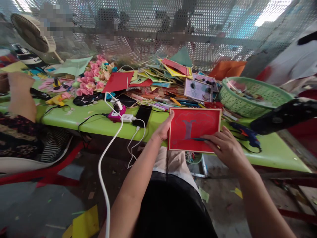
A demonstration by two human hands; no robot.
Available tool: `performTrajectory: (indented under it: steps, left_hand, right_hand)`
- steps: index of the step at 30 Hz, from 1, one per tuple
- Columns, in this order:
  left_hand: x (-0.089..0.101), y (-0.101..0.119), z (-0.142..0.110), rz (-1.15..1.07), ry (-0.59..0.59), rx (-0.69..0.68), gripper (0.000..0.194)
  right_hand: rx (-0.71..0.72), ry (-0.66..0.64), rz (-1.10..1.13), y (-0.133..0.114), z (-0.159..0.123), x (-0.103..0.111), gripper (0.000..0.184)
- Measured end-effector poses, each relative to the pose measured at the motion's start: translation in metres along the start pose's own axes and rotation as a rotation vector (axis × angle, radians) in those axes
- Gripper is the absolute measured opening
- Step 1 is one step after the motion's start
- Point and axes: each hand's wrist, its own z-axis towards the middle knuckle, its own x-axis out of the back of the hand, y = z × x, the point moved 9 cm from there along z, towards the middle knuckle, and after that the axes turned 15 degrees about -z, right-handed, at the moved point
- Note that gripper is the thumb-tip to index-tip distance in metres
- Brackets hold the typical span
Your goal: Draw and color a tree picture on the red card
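A red board with a pale frame leans at the front edge of the green table. On it a tree is drawn, with a greyish-purple trunk and a faint outlined crown. My left hand grips the board's left edge, thumb on the front. Between the fingers of my right hand is a slim dark blue pencil or pen, its tip by the foot of the trunk. I cannot tell which it is. Part of the board's lower right side is behind my right hand.
A purple power socket with white cables and a black phone lie left of the board. Coloured pencils, paper and pink paper flowers fill the back. A green basket and a blue glue gun stand right. Another person's arm is at left.
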Motion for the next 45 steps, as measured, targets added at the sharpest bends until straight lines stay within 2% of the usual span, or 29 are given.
performTrajectory:
  steps: [3, 8, 16, 22, 27, 33, 39, 45]
  left_hand:
    - [0.003, 0.000, 0.002, -0.006, 0.000, 0.002, 0.067]
    - [0.001, -0.002, 0.004, -0.022, -0.079, 0.021, 0.072]
    - [-0.003, -0.004, -0.002, -0.008, -0.027, 0.035, 0.073]
    - [0.005, -0.004, 0.004, 0.014, -0.059, 0.036, 0.071]
    - [0.008, -0.003, 0.006, 0.038, -0.066, 0.030, 0.068]
    - [0.007, -0.001, 0.004, 0.033, -0.049, 0.014, 0.068]
    - [0.008, -0.002, 0.008, 0.000, -0.091, 0.023, 0.065]
    - [0.011, -0.003, 0.007, 0.037, -0.040, 0.021, 0.067]
  right_hand:
    - [-0.029, 0.020, 0.003, 0.006, 0.001, 0.000, 0.026]
    - [-0.029, 0.032, 0.011, 0.009, 0.009, -0.001, 0.027]
    - [-0.066, 0.139, -0.042, 0.020, 0.030, 0.005, 0.025]
    - [-0.040, 0.119, -0.020, 0.017, 0.028, 0.005, 0.024]
    - [-0.063, 0.164, -0.072, 0.021, 0.034, 0.009, 0.025]
    - [-0.048, 0.180, -0.057, 0.018, 0.037, 0.008, 0.025]
    - [-0.070, 0.211, -0.079, 0.022, 0.032, 0.011, 0.024]
    - [-0.091, 0.184, -0.081, 0.019, 0.030, 0.008, 0.024]
